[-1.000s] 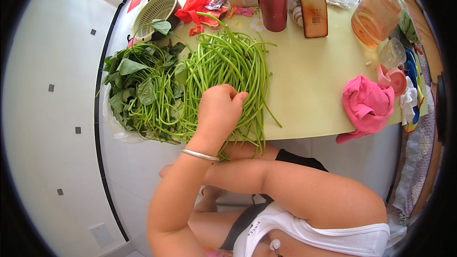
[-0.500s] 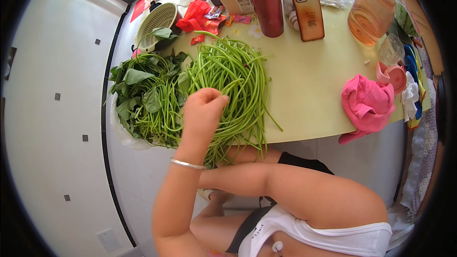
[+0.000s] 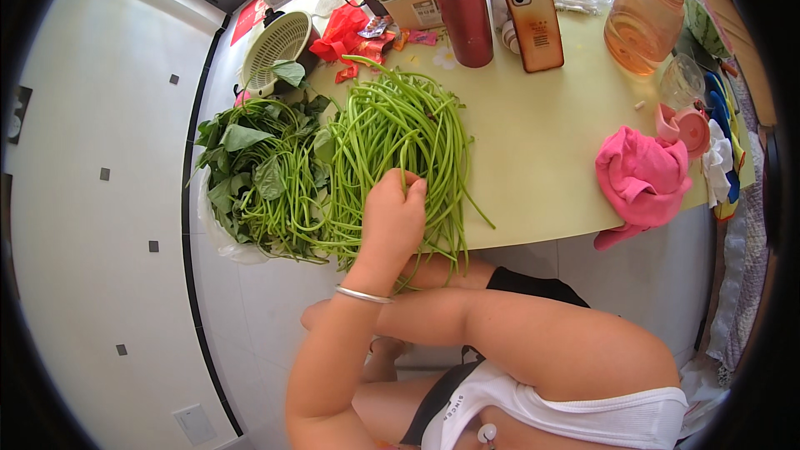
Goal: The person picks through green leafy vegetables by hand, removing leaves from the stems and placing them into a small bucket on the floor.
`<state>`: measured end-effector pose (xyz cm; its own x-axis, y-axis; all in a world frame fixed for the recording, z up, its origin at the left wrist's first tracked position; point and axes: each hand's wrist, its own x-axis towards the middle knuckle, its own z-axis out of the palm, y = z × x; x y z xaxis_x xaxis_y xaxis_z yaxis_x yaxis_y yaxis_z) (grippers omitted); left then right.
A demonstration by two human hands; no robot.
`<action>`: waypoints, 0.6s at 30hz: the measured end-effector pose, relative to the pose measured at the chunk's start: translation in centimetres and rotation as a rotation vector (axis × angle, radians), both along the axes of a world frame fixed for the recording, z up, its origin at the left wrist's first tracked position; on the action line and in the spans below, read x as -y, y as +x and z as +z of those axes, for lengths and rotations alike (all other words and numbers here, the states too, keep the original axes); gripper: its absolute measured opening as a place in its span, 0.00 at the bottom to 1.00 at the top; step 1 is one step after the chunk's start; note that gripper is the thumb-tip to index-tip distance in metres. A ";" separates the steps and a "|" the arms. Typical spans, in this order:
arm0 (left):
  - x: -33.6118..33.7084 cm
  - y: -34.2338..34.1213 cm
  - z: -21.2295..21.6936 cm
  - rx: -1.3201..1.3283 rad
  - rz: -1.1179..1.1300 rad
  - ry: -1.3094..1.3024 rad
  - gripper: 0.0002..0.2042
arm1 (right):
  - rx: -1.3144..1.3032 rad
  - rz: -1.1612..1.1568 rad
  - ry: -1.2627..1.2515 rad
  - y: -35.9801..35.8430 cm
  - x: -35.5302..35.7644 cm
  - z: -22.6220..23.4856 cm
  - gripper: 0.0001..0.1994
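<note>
A big tangle of long green leaf stems lies on the table and hangs over its near edge. My left hand, with a silver bangle on the wrist, is closed in a pinch over it, a single green stem rising from the fingertips. My right arm crosses below the table edge, behind my left forearm. Only a small part of my right hand shows to the left of that forearm; its fingers are hidden. Left of the stems sits a darker heap of leafy greens on a white plastic bag.
Behind the greens stand a pale green colander, red wrappers, a box, a red thermos and an upright phone. To the right are a pink-orange jar, a clear cup and a pink cloth.
My left hand has moved right and toward me over the stems, still pinched. Part of my right hand now shows left of my left forearm. The greens look much the same.
</note>
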<state>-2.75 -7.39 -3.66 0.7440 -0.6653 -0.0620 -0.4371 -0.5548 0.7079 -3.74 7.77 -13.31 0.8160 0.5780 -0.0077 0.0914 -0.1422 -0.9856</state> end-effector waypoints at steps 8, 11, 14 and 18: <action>-0.2 0.6 0.7 0.286 -0.050 0.001 0.08 | 0.153 0.026 -0.198 0.7 -2.5 -1.2 0.09; -0.3 1.5 5.7 -0.452 0.130 -0.213 0.07 | 0.217 0.031 -0.277 1.5 -3.6 -1.9 0.09; 0.0 2.0 10.4 -0.650 0.180 -0.399 0.08 | 0.278 0.021 -0.370 2.5 -4.3 -2.8 0.10; -3.2 2.9 14.3 -0.716 0.151 -0.532 0.08 | 0.211 0.099 -0.460 2.1 -3.3 -0.1 0.11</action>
